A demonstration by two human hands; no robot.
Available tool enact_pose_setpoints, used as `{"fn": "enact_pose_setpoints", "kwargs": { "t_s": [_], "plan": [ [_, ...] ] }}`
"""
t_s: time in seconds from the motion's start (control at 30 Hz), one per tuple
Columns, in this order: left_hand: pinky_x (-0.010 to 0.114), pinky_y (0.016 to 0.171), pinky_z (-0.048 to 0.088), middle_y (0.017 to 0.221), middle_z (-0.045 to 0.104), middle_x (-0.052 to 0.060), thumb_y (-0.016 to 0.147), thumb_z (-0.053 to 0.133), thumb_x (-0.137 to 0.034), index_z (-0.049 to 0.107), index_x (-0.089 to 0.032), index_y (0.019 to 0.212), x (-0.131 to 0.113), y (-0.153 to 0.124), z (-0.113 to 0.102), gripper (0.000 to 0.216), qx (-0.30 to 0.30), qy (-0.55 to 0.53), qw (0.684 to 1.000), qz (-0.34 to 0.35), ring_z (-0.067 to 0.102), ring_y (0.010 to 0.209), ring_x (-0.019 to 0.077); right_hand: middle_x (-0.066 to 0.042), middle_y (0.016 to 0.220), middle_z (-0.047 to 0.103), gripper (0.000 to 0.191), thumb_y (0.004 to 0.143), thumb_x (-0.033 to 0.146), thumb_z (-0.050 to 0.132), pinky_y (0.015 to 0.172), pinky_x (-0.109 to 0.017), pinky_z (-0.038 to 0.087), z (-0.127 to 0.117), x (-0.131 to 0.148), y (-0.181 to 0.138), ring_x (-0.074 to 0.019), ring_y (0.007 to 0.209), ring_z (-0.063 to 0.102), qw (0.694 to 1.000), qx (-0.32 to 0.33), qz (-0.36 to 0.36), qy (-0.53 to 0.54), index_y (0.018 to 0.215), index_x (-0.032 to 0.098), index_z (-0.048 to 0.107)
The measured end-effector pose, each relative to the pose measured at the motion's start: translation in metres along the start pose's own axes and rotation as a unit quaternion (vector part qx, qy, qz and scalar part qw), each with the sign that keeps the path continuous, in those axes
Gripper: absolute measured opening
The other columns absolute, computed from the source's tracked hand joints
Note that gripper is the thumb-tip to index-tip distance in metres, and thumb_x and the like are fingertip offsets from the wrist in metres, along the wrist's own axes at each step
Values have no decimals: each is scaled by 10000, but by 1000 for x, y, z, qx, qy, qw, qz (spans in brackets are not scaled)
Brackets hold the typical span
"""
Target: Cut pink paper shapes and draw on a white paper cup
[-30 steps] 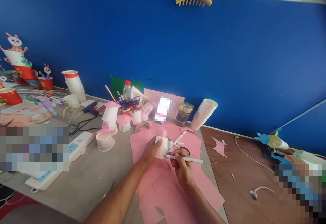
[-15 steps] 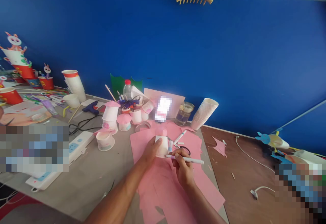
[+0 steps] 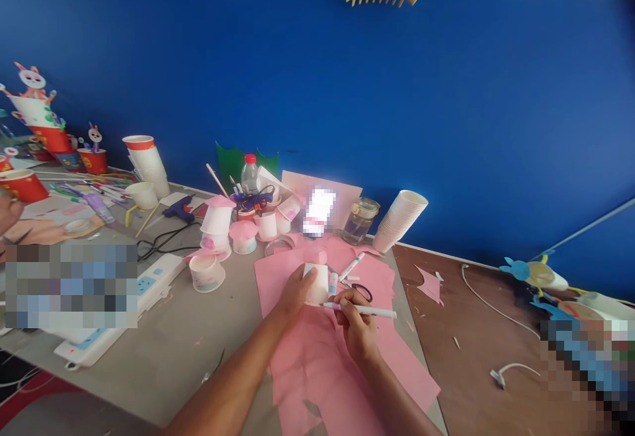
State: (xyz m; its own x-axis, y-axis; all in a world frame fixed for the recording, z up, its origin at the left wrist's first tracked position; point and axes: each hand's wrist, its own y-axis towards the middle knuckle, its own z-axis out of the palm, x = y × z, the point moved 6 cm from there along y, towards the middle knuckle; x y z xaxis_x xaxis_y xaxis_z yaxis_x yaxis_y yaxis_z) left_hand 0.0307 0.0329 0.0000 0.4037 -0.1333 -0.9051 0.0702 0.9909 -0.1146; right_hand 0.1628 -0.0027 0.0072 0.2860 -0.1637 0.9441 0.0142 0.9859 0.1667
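Observation:
A small white paper cup (image 3: 320, 282) is gripped from its left side by my left hand (image 3: 294, 296), with the thumb lying on the cup wall. My right hand (image 3: 356, 325) holds a white marker (image 3: 378, 313) like a pen, its tip at the cup's lower edge. Whether the tip touches the cup I cannot tell. Both hands are above overlapping pink paper sheets (image 3: 342, 383). Just beyond the right hand lie another marker (image 3: 352, 266) and scissors (image 3: 364, 292), partly hidden.
A lit phone (image 3: 319, 211) leans behind the paper, beside a glass jar (image 3: 358, 221) and stacked paper cups (image 3: 401, 221). Pink-topped cups (image 3: 217, 221), a glue gun (image 3: 181, 208) and a power strip (image 3: 153, 277) are on the left. Another person's hand (image 3: 8, 211) is at far left.
The view has shifted slightly. My hands, the cup and the marker keep almost the same position. At far left the other person's hand shows more.

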Motion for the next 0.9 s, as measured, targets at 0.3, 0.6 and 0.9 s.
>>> {"fn": "enact_pose_setpoints", "kwargs": {
  "t_s": [0.3,0.6,0.9],
  "plan": [
    [257,531,426,698,619,18,720,687,-564,647,-150,865,-4,-1,1,440,-4,15,1000,7,557,608,146,55,501,430,239,775,381,635,476,-264,293,2,0,-1,-109,456,338,1000,1,2,-11,612,217,576],
    [271,554,445,732,643,47,692,702,-596,664,-119,894,-3,1,1,519,2,15,1000,2,571,635,160,71,476,402,241,782,361,630,477,-251,296,-5,0,3,-93,438,334,997,-46,8,53,610,214,548],
    [278,552,442,757,651,58,680,715,-584,674,-124,930,-6,-2,2,526,-8,1,1000,-1,577,645,169,60,508,432,221,772,366,642,456,-248,264,-6,-5,1,-93,438,346,1000,-20,0,13,629,207,586]
  ]
}}
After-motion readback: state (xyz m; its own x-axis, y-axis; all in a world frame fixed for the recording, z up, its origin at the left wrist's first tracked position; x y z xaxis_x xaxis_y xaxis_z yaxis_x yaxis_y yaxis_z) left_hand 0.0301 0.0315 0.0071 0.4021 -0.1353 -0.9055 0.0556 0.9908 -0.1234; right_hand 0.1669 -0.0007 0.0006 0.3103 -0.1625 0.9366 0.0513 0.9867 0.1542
